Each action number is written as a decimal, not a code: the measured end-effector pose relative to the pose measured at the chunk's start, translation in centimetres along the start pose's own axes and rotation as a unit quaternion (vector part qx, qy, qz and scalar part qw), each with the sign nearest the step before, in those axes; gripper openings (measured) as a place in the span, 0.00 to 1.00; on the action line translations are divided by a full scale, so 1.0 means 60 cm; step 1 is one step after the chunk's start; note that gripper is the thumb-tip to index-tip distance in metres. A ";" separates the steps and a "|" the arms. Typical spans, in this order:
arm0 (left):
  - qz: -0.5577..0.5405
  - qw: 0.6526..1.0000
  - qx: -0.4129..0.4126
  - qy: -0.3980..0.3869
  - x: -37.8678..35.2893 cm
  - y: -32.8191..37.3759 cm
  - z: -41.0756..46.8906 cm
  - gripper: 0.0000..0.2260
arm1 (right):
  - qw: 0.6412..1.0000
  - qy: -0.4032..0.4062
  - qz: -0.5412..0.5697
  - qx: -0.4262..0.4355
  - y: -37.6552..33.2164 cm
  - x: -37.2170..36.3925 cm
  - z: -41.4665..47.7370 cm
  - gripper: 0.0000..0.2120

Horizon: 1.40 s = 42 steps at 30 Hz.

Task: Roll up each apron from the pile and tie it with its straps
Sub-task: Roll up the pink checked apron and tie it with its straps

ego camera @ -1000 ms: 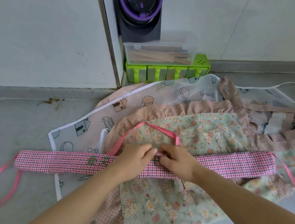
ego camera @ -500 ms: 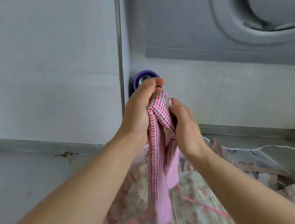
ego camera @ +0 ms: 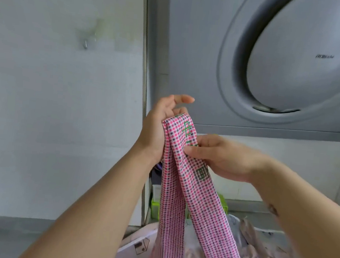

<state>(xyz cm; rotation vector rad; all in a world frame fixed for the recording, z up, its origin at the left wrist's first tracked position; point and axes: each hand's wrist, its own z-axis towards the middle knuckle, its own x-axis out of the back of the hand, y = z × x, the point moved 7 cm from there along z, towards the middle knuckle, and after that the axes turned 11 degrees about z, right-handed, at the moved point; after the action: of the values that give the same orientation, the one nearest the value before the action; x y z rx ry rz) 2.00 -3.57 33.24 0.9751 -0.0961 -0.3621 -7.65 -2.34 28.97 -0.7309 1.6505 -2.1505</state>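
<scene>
Head view: I'm seeing the pink checked apron [ego camera: 181, 172] being held up in the air, well above the bench [ego camera: 5, 229]. It's folded into a long strip and doubled over at the top, with the two halves hanging down side by side. Their lower ends are reaching the pile [ego camera: 267, 256] of other aprons lying on the bench at the bottom right. Green stitched characters are showing on the right half.

The left hand [ego camera: 158, 127] is holding the fold at the top, with the cloth lying against the palm. Its fingers [ego camera: 184, 99] are mostly hidden behind the cloth, and one is sticking out straight above it. The right hand [ego camera: 221, 158] is pinching the right half just below the fold, thumb and fingertips clamped together on the fabric.

A grey range hood [ego camera: 278, 67] is filling the top right. A green box [ego camera: 155, 206] is partly showing behind the strip, against the wall [ego camera: 54, 73].
</scene>
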 end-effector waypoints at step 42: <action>0.245 0.970 0.000 0.008 0.006 -0.054 -0.074 0.17 | 0.930 0.322 0.117 0.135 -0.113 0.039 -0.003 0.07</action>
<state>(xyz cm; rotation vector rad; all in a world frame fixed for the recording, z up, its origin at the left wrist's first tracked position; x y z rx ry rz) 2.58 -1.85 28.03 0.9196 -0.3152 0.1005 -9.31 -1.64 35.88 0.2824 1.5461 -2.5090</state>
